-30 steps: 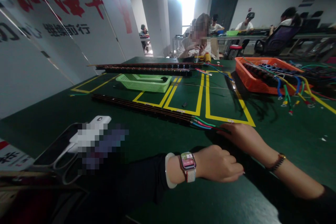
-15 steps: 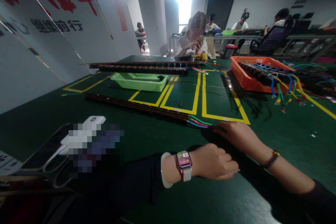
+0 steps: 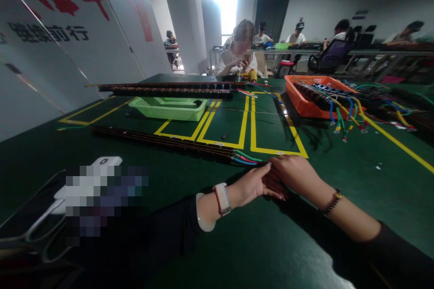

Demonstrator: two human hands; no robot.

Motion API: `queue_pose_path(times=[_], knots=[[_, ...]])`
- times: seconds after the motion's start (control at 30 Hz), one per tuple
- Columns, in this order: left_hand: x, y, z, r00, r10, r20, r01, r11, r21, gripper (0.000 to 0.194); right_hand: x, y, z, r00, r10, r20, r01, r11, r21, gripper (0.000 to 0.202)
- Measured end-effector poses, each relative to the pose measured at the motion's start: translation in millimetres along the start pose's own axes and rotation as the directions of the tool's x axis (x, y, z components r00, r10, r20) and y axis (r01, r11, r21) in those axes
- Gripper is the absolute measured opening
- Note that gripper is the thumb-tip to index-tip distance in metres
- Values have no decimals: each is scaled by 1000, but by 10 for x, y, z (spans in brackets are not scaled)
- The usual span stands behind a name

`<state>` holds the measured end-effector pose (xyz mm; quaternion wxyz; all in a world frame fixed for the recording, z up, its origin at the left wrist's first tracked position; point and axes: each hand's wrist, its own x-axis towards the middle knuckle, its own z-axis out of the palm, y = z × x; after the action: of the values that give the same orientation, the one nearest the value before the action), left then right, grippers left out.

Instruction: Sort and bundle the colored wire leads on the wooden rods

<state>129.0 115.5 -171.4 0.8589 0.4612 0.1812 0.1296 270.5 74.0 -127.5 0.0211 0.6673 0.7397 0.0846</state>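
A long dark busbar strip (image 3: 162,142) with copper-coloured edges lies across the green table. Green, red and blue wires (image 3: 246,159) come out of its right end. My right hand (image 3: 296,174), a beaded bracelet on its wrist, is closed around the far ends of these wires; its fingertips are partly hidden. Just left of and below it, my left hand (image 3: 249,188) reaches in with the thumb and fingers apart, the thumb by the right hand's fingers. No object shows in the left hand, which wears a watch with a woven band.
Behind the strip, more long strips (image 3: 172,91) rest over a light green basket (image 3: 169,110). An orange basket (image 3: 305,106) at the right holds dark parts with lugged cables. A white device (image 3: 110,163) with a cable lies at the left. Across the table sits a person (image 3: 237,58).
My left hand has turned over and come up to the right hand, its fingers parting. My right hand stays at the wire ends. The view has swung slightly right.
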Motion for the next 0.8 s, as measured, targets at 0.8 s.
queue_pose_path(times=[0.8], knots=[[63, -3, 38, 980, -7, -197, -65, 933, -353, 39, -251, -68, -310, 995, -36, -91, 33, 999, -31, 30]])
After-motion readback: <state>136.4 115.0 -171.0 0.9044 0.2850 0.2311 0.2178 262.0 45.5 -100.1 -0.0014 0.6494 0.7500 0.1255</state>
